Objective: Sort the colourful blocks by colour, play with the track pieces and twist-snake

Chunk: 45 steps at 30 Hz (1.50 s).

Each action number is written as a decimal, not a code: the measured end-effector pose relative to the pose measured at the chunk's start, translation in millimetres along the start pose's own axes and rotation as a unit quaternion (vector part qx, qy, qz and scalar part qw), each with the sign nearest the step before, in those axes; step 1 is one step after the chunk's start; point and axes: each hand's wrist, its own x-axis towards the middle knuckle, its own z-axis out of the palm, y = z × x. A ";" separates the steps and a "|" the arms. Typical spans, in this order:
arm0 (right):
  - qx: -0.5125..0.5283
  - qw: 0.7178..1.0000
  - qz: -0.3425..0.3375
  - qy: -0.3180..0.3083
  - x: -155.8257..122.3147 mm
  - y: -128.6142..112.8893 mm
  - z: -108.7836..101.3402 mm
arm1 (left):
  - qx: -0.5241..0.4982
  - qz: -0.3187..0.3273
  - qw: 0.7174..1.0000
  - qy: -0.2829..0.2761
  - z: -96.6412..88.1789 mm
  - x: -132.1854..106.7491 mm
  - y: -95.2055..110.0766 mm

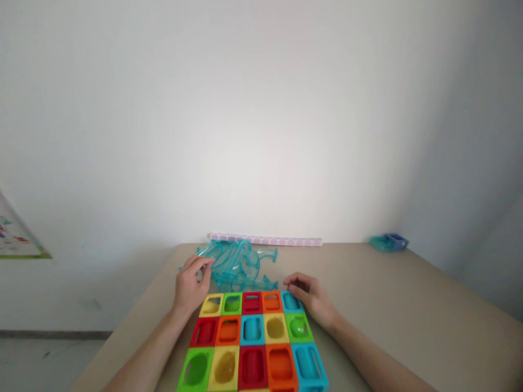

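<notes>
A grid of coloured plastic blocks lies in front of me in red, orange, yellow, green and blue squares, each with a rounded window. Beyond its far edge is a heap of clear teal plastic track pieces. My left hand is at the heap's left side, thumb and forefinger brought together in a pinch. Whatever may be between those fingertips is too small to make out. Beside the grid's far right corner rests my right hand, fingers loosely curled with a gap to the thumb, nothing visible in it.
A long strip with a purple and white pattern lies along the wall at the table's back edge. At the far right corner sit a small dark blue box and a teal piece. A poster hangs at left.
</notes>
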 end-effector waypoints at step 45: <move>-0.435 0.881 -0.169 -0.083 -4.2 -72.1 82.8 | -0.037 -0.135 0.957 -0.254 -6.3 -1.7 71.5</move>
